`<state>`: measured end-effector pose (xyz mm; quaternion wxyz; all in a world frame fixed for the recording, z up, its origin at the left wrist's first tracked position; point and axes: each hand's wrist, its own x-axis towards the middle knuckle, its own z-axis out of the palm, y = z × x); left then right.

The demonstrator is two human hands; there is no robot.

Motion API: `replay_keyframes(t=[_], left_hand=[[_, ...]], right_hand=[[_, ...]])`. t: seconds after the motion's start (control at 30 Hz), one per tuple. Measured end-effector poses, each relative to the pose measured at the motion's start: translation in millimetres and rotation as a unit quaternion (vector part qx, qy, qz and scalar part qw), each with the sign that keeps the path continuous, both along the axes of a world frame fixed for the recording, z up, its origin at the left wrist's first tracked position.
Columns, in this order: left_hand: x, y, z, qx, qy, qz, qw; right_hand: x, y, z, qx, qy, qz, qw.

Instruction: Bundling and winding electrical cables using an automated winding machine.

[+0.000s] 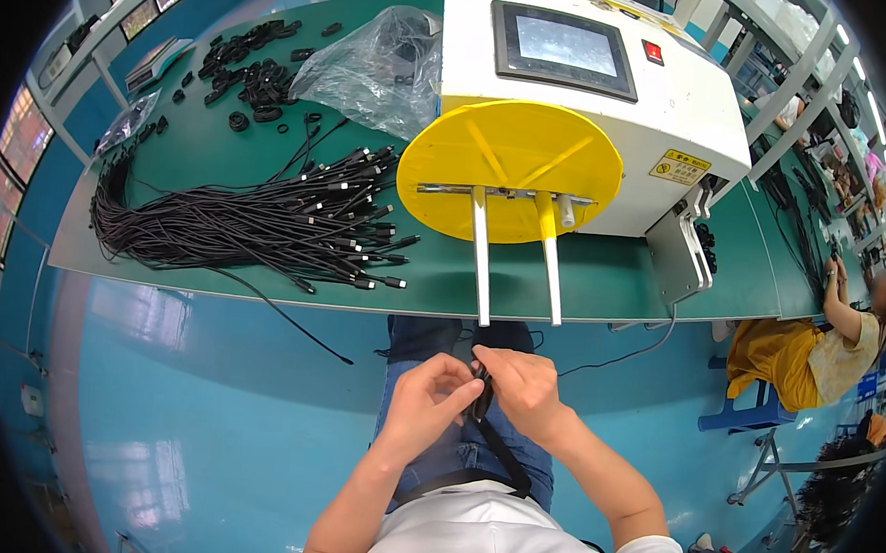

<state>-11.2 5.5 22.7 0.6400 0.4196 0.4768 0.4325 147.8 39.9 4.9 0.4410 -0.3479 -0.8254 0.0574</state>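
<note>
Both hands are together in front of my lap, just short of the table's front edge. My right hand (521, 383) has its fingers closed round a narrow black bundle (483, 399), which looks like coiled cable. Thumb and fingers of my left hand (424, 401) pinch at the bundle's left side. Much of it is hidden by the fingers. Above the hands, two metal rods (480, 268) stick out from a round yellow disc (515, 145) on the front of a white machine (612, 115). Nothing is wound on the rods.
A large bundle of black cables (235, 221) lies on the green table (352, 294), one end hanging over the edge. Small black parts (258, 77) and a clear plastic bag (374, 68) lie behind. A metal bracket (680, 254) stands at the machine's right. Another person (819, 361) sits far right.
</note>
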Motion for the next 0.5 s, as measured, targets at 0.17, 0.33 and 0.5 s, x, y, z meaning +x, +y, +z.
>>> replay_keyframes(t=[0.17, 0.33, 0.5], left_hand=[[-3, 0, -4, 0.066, 0.067, 0.008, 0.995], [-14, -9, -25, 0.007, 0.014, -0.082, 0.996], [-32, -13, -27, 0.083, -0.003, -0.045, 0.996]], right_hand=[[7, 4, -1, 0.007, -0.077, 0.09, 0.993], [4, 1, 6, 0.005, -0.077, 0.128, 0.989], [-14, -5, 9, -0.297, -0.073, 0.089, 0.948]])
